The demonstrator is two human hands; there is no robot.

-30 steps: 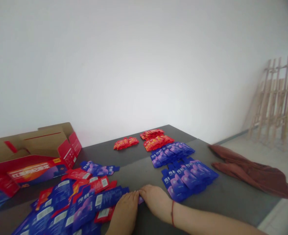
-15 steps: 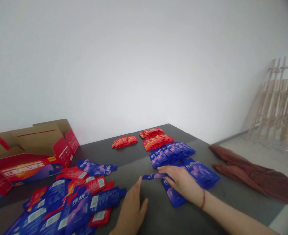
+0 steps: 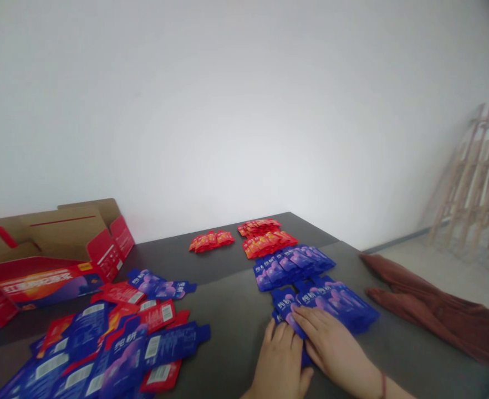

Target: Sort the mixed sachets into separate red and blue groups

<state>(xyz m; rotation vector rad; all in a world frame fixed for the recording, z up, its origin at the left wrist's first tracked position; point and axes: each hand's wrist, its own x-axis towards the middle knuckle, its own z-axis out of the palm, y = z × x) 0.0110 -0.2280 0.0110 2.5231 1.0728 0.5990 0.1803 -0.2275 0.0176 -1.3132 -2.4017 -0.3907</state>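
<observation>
Head view: the purple pouch [image 3: 285, 302], its length slanted away leftward, is touched by left hand [image 3: 278, 363] and right hand [image 3: 339, 350]; fingers are extended, pinching cannot be told.

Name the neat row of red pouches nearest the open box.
The leftmost red row, set apart; the other two red rows lie close together, farther from the box.
</observation>
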